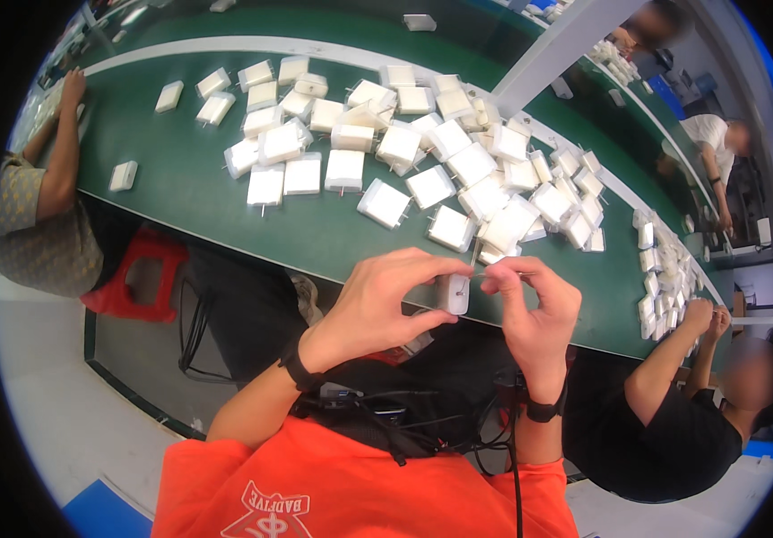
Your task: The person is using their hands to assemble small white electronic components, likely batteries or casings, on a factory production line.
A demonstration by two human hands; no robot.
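My left hand [386, 291] grips a small white plastic block [455, 294] by its sides, between thumb and fingers. The end of the block facing me has a small metal piece at its middle. Just to the right, my right hand [534, 309] is closed in a pinch beside the block. Something thin seems to stick out from those fingertips, too small to name. Beyond both hands lies a loose heap of similar white blocks [344, 170] on the green table [189, 202]. Several of them have thin metal pins sticking out.
A co-worker's arm [62, 143] rests at the table on the left, near a red stool [144, 273]. Another co-worker [673, 403] sits close on the right by a second pile of white blocks [660, 278]. A pale metal post [566, 54] stands at the far side.
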